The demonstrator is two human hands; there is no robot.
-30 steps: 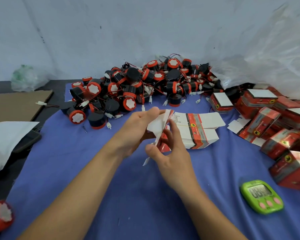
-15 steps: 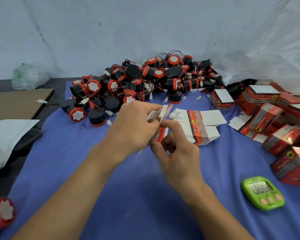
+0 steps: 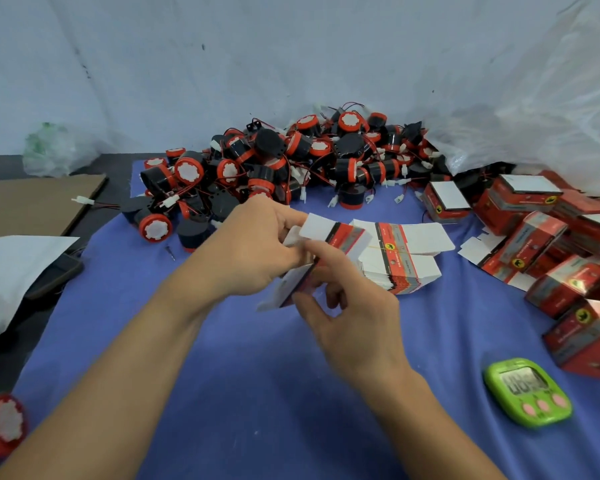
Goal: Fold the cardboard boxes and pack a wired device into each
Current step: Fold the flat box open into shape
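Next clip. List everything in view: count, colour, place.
wired devices: many, black and red, heaped far side
lone device: one, red, near left corner
flat box stack: one, white and red, centre
held box blank: one, white and red, between both hands
folded boxes: many, red, right side
timer: one, green, near right
cloth: one, blue, spread under the piles
cardboard sheet: one, brown, far left
plastic bag: one, clear, far right
left hand: grips held box blank
right hand: pinches held box blank

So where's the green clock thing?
In the head view, the green timer lies low on the right of the blue cloth, just below the red boxes.
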